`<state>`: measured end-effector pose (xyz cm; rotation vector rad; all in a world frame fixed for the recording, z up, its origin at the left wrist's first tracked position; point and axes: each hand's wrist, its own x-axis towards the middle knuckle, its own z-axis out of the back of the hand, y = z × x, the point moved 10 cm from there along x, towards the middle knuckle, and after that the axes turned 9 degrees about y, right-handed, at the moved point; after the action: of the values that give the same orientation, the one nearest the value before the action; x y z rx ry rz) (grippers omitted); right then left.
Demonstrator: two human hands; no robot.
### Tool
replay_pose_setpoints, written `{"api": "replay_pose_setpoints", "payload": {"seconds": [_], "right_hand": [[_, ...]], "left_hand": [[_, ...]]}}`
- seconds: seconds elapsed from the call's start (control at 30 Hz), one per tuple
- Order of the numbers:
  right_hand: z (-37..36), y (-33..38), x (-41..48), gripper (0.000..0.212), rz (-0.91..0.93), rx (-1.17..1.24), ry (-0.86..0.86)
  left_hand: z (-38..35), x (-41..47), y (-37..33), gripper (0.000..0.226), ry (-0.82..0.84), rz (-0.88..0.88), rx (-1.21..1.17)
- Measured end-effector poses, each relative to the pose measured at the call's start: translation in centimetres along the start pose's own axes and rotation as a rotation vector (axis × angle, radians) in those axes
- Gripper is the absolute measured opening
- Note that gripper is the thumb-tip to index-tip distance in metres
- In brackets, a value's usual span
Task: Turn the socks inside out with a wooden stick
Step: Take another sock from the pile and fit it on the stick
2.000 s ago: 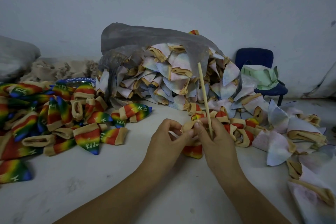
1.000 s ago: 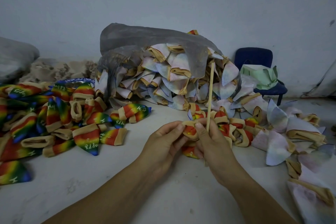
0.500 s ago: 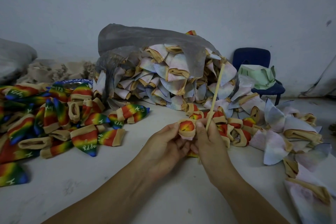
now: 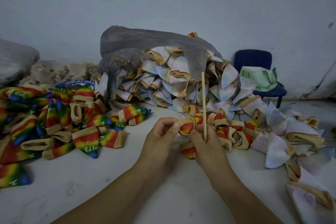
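Rainbow sock [image 4: 186,127] with tan cuff pinched between both hands, held just above grey floor [image 4: 91,196], centre frame. Left hand [image 4: 160,140] gripping cuff edge with thumb and fingers. Right hand [image 4: 209,149] closed on other side of sock and clamping wooden stick [image 4: 204,103], stick near upright, top end in front of plastic bag [image 4: 145,47]. Bag full of pale inside-out socks [image 4: 169,82], more spilling right. Pile of rainbow socks [image 4: 54,118] on floor at left. Blue chair [image 4: 254,65] by wall, far right. Second rainbow sock [image 4: 188,151] on floor just below hands.
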<state>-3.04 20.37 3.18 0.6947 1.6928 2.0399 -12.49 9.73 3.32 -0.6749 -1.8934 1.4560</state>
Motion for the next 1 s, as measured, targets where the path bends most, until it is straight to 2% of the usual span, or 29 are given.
{"api": "replay_pose_setpoints", "payload": {"seconds": [0.23,0.3,0.4,0.53,0.73,0.8,0.9,1.0], "right_hand": [[0.0,-0.6,0.0,0.014,-0.090,0.182,0.031],[0.0,-0.5,0.0,0.016,-0.084,0.189,0.036],[0.0,-0.5,0.2,0.014,-0.086,0.198,0.057],[0.2,-0.8,0.3,0.012,-0.110,0.278,0.064],[-0.7,-2.0,0.3,0.009,-0.252,0.837,0.083],[-1.1,-1.8,0.3,0.017,-0.265,0.947,0.106],[-1.3,-0.9,0.3,0.019,-0.210,0.893,0.162],[-1.0,-0.3,0.2,0.010,-0.133,0.630,0.184]], "left_hand": [[0.0,-0.1,-0.3,0.010,-0.012,-0.011,0.046],[-0.1,-0.2,-0.3,0.007,-0.013,0.004,0.023],[-0.2,-0.2,-0.2,0.018,-0.004,0.020,-0.019],[-0.8,-0.3,0.4,0.014,0.032,0.084,-0.087],[-2.8,-0.2,2.3,0.014,0.110,0.275,-0.588],[-3.5,-0.2,2.3,0.010,0.137,0.299,-0.792],[-4.1,-0.3,2.1,0.007,0.159,0.308,-0.918],[-3.6,-0.2,2.2,0.022,0.148,0.299,-0.820]]}}
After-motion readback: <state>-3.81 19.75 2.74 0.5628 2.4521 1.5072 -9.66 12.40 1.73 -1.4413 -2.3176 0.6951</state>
